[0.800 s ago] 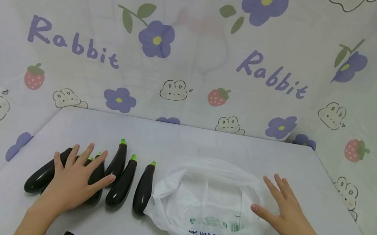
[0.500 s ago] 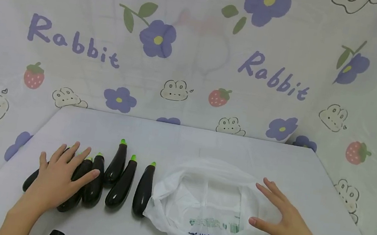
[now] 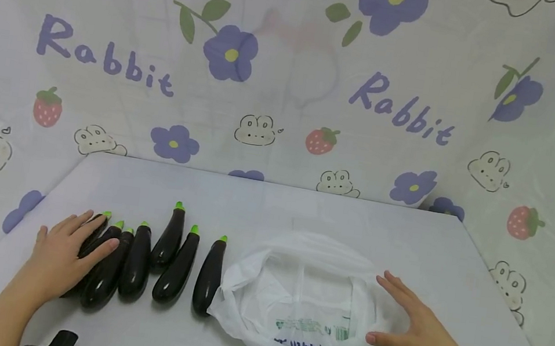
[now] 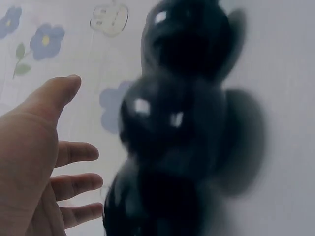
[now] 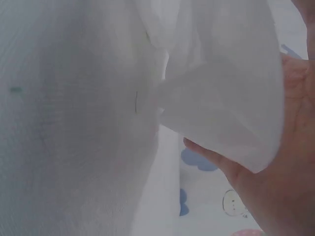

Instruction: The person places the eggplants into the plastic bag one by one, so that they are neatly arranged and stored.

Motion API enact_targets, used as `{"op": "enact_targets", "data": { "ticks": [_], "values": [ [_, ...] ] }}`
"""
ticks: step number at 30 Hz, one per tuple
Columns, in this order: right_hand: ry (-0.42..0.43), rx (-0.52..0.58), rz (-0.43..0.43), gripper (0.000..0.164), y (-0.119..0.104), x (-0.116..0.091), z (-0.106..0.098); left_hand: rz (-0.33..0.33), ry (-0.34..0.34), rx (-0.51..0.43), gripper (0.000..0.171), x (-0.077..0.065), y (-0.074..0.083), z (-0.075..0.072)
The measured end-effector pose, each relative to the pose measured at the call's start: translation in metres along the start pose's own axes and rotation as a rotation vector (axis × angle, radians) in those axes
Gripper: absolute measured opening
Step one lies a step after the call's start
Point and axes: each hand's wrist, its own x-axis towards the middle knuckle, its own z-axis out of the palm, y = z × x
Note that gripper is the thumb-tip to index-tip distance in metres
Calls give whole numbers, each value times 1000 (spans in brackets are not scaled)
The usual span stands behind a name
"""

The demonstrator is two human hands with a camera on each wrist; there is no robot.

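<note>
My left hand (image 3: 61, 258) spreads over the leftmost eggplants, hiding part of them; its thumb overlaps a dark glossy eggplant (image 3: 105, 276) with a green stem. In the left wrist view the fingers (image 4: 74, 187) are extended beside blurred eggplant ends (image 4: 172, 118). Other eggplants lie in a loose row to the right, among them a slim one (image 3: 177, 268) and one (image 3: 209, 278) touching the bag's left edge. A white plastic bag (image 3: 256, 258) lies with its mouth spread wide. At its right side is my right hand (image 3: 420, 332), fingers apart, with bag film (image 5: 226, 113) against the palm in the right wrist view.
The white tabletop (image 3: 262, 206) carries the eggplants and the bag. Behind and beside it hangs a patterned cloth (image 3: 287, 98) with rabbits, flowers and strawberries. Dark wrist mounts (image 3: 60, 340) show at the bottom edge.
My left hand has moved left across the eggplants, uncovering several that it was covering. My right hand has lowered slightly beside the bag. The bag and the eggplants have stayed in place.
</note>
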Motion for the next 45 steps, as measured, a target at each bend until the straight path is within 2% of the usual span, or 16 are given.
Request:
{"op": "enact_targets", "data": {
  "ticks": [4,12,16,20,22,26,29,34,39,45],
  "values": [
    [-6,5,10,101,4,-2,-3,-15,12,-25,65,-2,-15,-3],
    [-42,9,65,106,9,-3,-5,-53,9,-147,64,-9,-38,-15],
    [-49,4,73,106,9,-5,-6,-115,3,-177,65,-13,-46,-23],
    [-49,-1,65,106,9,-5,-6,-209,-53,-206,69,-16,-54,-28],
    [-50,0,66,106,10,-5,-7,-230,-77,-223,70,-19,-60,-30],
    [-50,10,63,106,10,-6,-6,-214,-95,-267,66,-23,-74,-31],
    [-50,9,55,106,11,-6,-5,-192,-106,-336,63,-26,-85,-29],
    [-62,11,70,108,13,-6,-4,-215,-179,-463,63,-29,-98,-26],
    [-80,17,93,108,14,-5,-3,-273,-272,-486,67,-31,-104,-25],
    [-81,19,94,108,15,-5,-2,-258,-323,-525,68,-31,-104,-26]
  ]
}}
